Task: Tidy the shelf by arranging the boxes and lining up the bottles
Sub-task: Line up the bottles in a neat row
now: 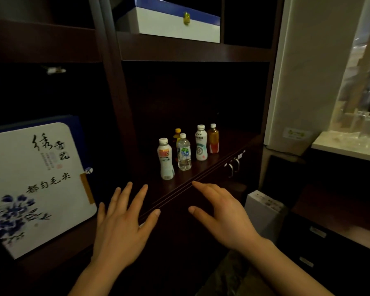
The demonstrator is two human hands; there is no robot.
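Observation:
Several small bottles stand on the dark wooden shelf (212,167): a white bottle (165,160) nearest the front, a clear water bottle (184,152), a yellow-capped bottle (177,133) behind it, a second white bottle (201,143) and an amber tea bottle (213,138). A large white box with blue flowers (36,184) leans in the left compartment. A white and blue box with a gold clasp (175,22) lies on the shelf above. My left hand (124,223) and my right hand (224,214) hover with fingers spread in front of the shelf edge, holding nothing.
Below the shelf is a cabinet door with two metal handles (233,165). A small white carton (263,208) stands on the floor to the right. A white wall panel (303,71) and a counter (340,148) with glassware are at the right.

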